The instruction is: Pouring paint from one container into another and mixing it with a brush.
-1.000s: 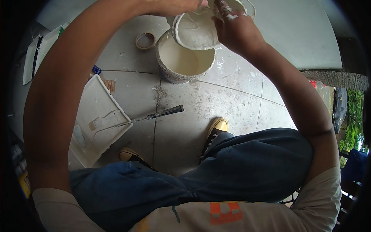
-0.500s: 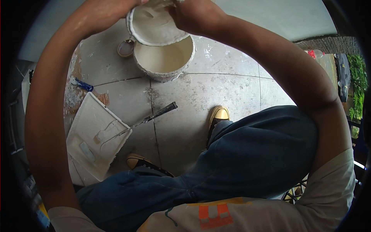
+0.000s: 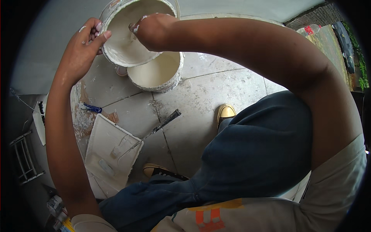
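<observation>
Above the round, paint-crusted white bucket (image 3: 156, 73) on the tiled floor, the left hand (image 3: 83, 50) grips the rim of a round white paint-smeared lid (image 3: 127, 36), fingers curled on its edge. The right hand (image 3: 152, 31) seems closed inside the lid, though its fingertips are hidden. Left of the bucket lies a white paint tray (image 3: 110, 154).

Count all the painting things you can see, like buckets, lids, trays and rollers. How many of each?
Paint buckets: 1, open on the tiled floor
Bucket lids: 1, held above the bucket by the left hand and right hand
Paint trays: 1, white
Paint rollers: 1, head in the tray and handle on the floor
Total: 4
</observation>
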### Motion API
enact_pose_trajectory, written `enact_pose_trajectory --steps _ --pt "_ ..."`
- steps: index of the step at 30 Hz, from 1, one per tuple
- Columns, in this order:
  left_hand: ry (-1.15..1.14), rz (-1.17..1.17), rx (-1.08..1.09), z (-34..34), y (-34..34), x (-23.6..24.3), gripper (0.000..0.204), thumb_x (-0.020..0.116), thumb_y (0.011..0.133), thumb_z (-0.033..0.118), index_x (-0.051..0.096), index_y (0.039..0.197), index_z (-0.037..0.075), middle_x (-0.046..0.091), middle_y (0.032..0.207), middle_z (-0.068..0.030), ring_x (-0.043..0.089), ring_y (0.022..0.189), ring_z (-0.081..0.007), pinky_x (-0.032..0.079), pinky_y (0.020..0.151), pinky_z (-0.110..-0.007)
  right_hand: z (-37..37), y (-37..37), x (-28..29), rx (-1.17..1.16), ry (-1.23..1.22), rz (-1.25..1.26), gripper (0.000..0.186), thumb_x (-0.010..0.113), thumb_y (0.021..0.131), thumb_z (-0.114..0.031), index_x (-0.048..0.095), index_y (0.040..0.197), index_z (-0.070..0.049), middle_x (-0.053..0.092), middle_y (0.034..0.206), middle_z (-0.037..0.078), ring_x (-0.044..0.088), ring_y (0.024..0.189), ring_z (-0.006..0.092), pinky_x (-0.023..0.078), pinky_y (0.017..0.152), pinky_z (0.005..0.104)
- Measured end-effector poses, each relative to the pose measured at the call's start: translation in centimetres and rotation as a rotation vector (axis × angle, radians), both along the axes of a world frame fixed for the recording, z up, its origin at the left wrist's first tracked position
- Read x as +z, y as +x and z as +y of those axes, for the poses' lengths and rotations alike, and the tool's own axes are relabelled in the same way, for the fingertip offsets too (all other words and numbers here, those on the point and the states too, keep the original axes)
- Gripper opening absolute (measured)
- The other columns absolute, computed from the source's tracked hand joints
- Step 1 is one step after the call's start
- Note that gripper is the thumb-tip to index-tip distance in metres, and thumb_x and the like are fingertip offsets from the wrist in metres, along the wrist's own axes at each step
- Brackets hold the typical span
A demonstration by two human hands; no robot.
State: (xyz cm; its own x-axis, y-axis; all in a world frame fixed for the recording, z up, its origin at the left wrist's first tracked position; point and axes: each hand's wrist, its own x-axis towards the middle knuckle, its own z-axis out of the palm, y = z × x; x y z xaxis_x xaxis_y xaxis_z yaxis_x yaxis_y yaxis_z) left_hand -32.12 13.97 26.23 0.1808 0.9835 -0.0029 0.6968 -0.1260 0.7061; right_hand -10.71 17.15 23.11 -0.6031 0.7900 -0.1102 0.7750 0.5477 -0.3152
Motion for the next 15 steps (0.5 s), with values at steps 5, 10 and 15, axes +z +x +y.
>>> enact_pose_trajectory --steps 5,10,15 --pt "-0.078 0.027 0.014 0.6 -0.3 0.2 0.027 0.063 0.1 0.032 0.057 0.114 0.01 0.057 0.092 0.0031 0.054 0.09 -0.0068 0.049 0.087 -0.029 0.2 -0.7 -0.9 -0.009 0.159 0.137 0.038 0.041 0.106 -0.024 0.055 0.128 0.003 0.071 0.107 0.021 0.069 0.1 0.0411 0.054 0.085 0.0516" --pt "-0.061 0.023 0.006 0.8 -0.4 0.2 0.032 0.065 0.099 0.035 0.058 0.116 0.009 0.057 0.095 0.0035 0.054 0.091 -0.0067 0.048 0.088 -0.029 1.3 -2.1 -2.2 0.031 0.163 0.233 0.041 0.041 0.106 -0.027 0.052 0.134 0.001 0.069 0.115 0.021 0.067 0.105 0.0415 0.054 0.087 0.0509" --pt "-0.032 -0.023 0.042 0.1 0.0 -0.1 0.03 0.065 0.099 0.032 0.058 0.112 0.007 0.052 0.086 0.0032 0.051 0.081 -0.0077 0.05 0.08 -0.027 0.5 -1.5 -1.9 -0.051 -0.075 0.178 0.042 0.035 0.108 -0.032 0.059 0.132 -0.008 0.067 0.124 0.017 0.065 0.112 0.0394 0.053 0.092 0.0481"
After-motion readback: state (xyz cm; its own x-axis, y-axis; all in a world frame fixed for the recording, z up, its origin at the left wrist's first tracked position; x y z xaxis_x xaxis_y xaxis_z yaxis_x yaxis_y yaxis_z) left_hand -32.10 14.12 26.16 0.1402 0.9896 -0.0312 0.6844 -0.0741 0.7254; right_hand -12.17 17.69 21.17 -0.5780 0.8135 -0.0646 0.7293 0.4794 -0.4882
